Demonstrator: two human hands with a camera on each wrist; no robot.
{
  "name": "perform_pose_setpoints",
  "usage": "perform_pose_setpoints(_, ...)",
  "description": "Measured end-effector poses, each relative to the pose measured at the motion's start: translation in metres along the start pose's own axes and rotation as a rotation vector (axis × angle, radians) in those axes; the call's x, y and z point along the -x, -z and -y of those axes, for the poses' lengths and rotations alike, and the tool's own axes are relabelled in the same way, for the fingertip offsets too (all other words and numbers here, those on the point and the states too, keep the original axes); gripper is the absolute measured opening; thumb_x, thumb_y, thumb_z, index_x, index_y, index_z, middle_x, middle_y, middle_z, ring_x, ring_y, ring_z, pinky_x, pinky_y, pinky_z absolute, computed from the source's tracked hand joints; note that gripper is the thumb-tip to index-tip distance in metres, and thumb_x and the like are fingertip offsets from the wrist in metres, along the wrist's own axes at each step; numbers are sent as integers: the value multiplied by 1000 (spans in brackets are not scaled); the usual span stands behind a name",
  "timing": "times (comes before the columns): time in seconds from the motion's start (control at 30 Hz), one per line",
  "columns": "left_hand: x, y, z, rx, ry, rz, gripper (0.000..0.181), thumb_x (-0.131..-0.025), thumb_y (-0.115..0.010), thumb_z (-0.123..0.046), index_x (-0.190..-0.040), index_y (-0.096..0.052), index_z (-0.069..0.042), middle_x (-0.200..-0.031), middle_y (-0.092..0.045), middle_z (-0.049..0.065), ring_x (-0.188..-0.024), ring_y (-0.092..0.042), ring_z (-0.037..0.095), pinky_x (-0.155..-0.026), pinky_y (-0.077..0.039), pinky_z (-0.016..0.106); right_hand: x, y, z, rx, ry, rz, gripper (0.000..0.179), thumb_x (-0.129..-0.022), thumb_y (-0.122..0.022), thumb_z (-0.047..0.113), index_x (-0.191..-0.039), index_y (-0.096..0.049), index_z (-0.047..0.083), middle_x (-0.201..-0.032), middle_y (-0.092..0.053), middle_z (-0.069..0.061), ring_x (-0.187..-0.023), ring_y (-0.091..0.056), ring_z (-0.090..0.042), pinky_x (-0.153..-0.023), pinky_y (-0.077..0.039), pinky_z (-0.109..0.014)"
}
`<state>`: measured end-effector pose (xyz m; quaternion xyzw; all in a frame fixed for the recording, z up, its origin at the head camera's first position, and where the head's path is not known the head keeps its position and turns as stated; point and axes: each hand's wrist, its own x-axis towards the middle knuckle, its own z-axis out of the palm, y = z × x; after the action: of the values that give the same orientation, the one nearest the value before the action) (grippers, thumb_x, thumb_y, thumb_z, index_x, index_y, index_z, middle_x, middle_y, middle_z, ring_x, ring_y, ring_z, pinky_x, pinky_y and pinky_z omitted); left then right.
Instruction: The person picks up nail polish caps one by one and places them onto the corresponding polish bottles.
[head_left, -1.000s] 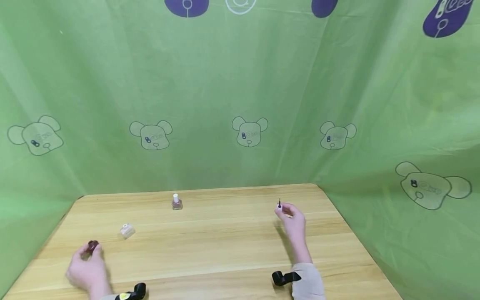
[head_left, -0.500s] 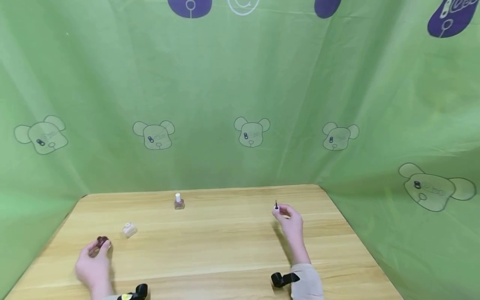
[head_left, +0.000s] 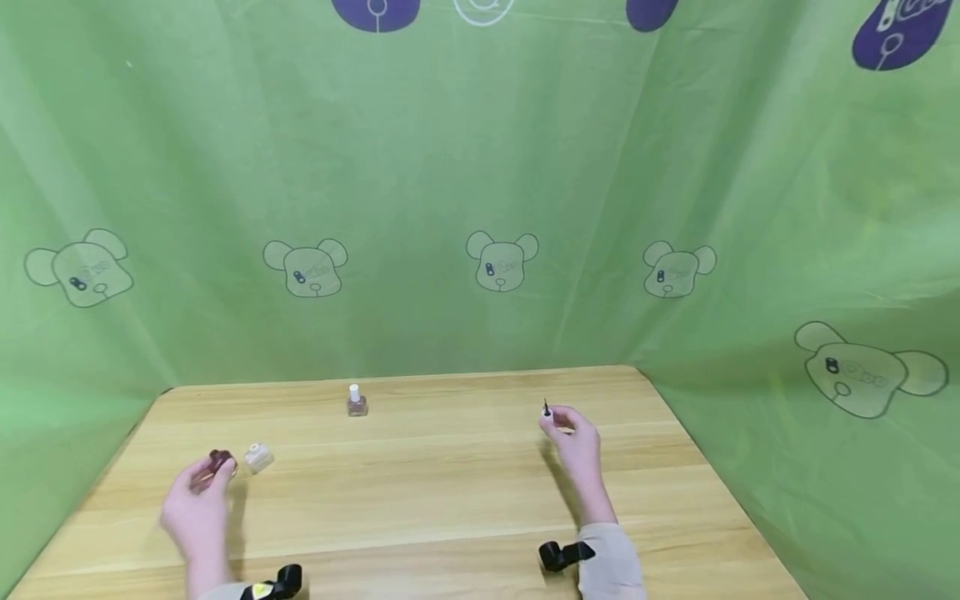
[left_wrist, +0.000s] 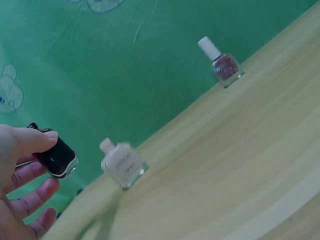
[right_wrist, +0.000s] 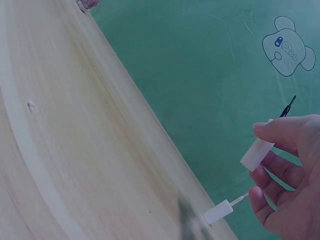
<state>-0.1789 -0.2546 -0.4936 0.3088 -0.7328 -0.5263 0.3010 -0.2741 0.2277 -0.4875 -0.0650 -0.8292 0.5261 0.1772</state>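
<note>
Head view: at eight o'clock the left hand (head_left: 193, 512) pinches a dark red bottle (head_left: 220, 461); at five, the right hand (head_left: 577, 446) pinches a white cap (head_left: 547, 417), brush (head_left: 546, 406) up. Left wrist view: lower fingers (left_wrist: 36, 202) loosely spread, a pale bottle (left_wrist: 125, 164) at three o'clock from the held one. Right wrist view: brush toward one o'clock, a second cap (right_wrist: 218, 212) at seven.

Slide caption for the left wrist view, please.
Left hand holds a dark bottle; an open pale bottle and a capped bottle stand on the table.

Green curtain (head_left: 570, 167); bear prints (head_left: 501, 265); wooden tabletop (head_left: 435, 492)
</note>
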Motion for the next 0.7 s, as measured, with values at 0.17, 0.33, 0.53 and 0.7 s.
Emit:
perform_pose_setpoints(0.17,5,-9,-16,2,-40,4,43,-86,-74,-23,-122,-64,-2,-79,-51,-37,-68,-44,-24,-63,-37,-4,-1,-1,0,-1,10,10,25,-85,-74,15,-108,-71,7,-103,-72,-14,-92,-63,-16,-71,-48,-19)
perform_pose_setpoints(0.33,11,-20,-27,-8,-102,15,39,-87,-74,-21,-120,-65,-1,-108,-71,9,-70,-44,-24,-65,-36,-2,0,-2,2,-6,17,11,24,-85,-75,15,-107,-71,6,-101,-72,-14,-86,-61,-8,-67,-48,-18)
perform_pose_setpoints(0.53,16,-33,-33,13,-135,46,39,-87,-74,-23,-117,-66,0,-110,-71,14,-70,-45,-24,-67,-37,4,2,-3,6,-8,31,18,25,-83,-76,14,-107,-71,6,-98,-72,-14,-82,-59,-4,-68,-49,-16)
perform_pose_setpoints(0.7,20,-43,-38,23,-150,98,39,-87,-74,-22,-118,-65,0,-115,-68,23,-71,-44,-24,-66,-37,-1,4,-5,10,-3,42,22,27,-83,-76,13,-108,-71,6,-100,-72,-14,-84,-60,-5,-74,-47,-17)
